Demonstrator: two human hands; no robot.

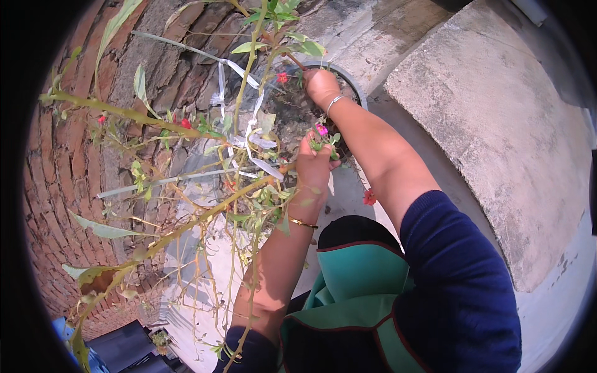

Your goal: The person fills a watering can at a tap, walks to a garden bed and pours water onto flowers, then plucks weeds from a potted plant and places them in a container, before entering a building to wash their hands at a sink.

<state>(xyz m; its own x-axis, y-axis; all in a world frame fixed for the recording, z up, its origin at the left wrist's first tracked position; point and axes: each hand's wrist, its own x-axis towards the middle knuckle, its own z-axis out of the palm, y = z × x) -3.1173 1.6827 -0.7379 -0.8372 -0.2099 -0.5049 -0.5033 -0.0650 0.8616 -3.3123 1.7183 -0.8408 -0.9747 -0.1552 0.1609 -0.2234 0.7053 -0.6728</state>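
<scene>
A round pot (356, 87) of dark soil (289, 115) stands by the brick wall, with thin stems growing in it. My left hand (314, 165) is closed around a leafy flower sprig (329, 142) with a small pink bloom (321, 129), at the pot's near side. At the pot's far side my right hand (321, 87) is curled in a fist, low over the soil. A reddish-brown stick or stem (296, 61) meets that fist; its fingertips and what they hold are hidden. A red flower (282, 78) sits just left of it.
Tall leafy stems (205, 214) cross the left side, tied with white plastic strips (255, 133). Behind them is a brick wall (81, 205). A raised concrete slab (472, 118) lies to the right. Dark boxy objects (121, 348) stand at the lower left.
</scene>
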